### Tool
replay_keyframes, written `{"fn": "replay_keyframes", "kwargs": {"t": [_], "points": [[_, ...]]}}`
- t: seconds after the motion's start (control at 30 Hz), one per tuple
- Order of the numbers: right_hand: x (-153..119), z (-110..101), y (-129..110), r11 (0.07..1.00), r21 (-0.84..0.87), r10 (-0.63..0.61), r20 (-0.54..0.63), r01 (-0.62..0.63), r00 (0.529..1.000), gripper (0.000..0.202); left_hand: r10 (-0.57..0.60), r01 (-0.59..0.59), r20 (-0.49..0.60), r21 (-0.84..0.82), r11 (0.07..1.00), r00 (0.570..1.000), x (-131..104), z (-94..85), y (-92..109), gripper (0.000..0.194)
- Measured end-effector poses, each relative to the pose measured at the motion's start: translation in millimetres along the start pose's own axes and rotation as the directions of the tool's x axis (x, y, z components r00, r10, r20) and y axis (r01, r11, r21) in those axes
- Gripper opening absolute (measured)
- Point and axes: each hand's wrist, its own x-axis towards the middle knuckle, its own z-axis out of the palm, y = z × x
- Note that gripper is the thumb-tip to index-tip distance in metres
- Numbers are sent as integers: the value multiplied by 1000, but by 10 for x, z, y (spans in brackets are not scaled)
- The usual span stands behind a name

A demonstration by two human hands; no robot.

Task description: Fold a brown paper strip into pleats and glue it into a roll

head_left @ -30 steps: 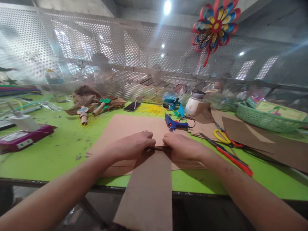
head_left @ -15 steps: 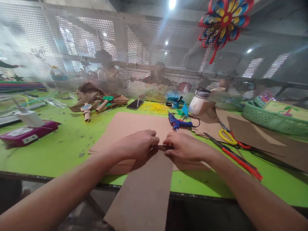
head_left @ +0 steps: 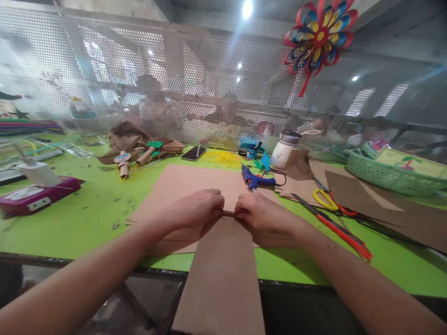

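Observation:
Both hands meet near the middle of a long brown paper strip (head_left: pixel 223 274) that hangs over the table's front edge. My left hand (head_left: pixel 199 207) pinches the left end of the strip's narrow folded or rolled far edge (head_left: pixel 229 213). At the right end of that edge, my right hand (head_left: pixel 260 211) is closed on it, fingertips curled in. A short gap parts the two hands. Beneath them lies a stack of light brown paper sheets (head_left: pixel 188 181). Just beyond my right hand rests a blue glue gun (head_left: pixel 256 179).
Right of the hands lie red-handled scissors (head_left: pixel 344 235), yellow-handled scissors (head_left: pixel 325 199) and dark brown paper (head_left: pixel 363 195), with a green basket (head_left: pixel 394 174) behind. A white bottle (head_left: pixel 284 151), phone (head_left: pixel 194 153) and paper crafts (head_left: pixel 124 163) stand farther back. A purple power strip (head_left: pixel 42 195) is at left.
The strip's hanging part has swung right and now hangs straighter. Its far edge looks flatter and narrower between my fingers. The whole view has shifted slightly.

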Motion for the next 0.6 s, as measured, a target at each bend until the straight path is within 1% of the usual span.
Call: {"fn": "replay_keyframes", "kwargs": {"t": [0.1,0.2,0.3,0.43,0.5,0.6], "points": [[-1,-1,-26,997,-72,-10,-17,8,1000,12,-13,13,-19,-34,999,1000,-15,31,-21,13],[-1,-14,-63,986,-162,-31,-22,27,999,11,-41,39,-12,-88,995,999,-48,45,-47,12],[-5,-20,-79,974,-223,-37,-18,32,999,14,-59,63,28,-155,986,998,-74,64,-107,11],[-19,-7,-60,971,-238,-37,3,37,999,12,-81,97,91,-192,977,993,-90,74,-164,14],[-37,-8,-53,971,-231,-58,4,57,998,10,-74,89,91,-175,981,993,-103,53,-139,14],[-66,-30,-61,974,-212,-82,7,82,997,8,-49,55,57,-115,992,997,-128,-19,-34,10]]}}
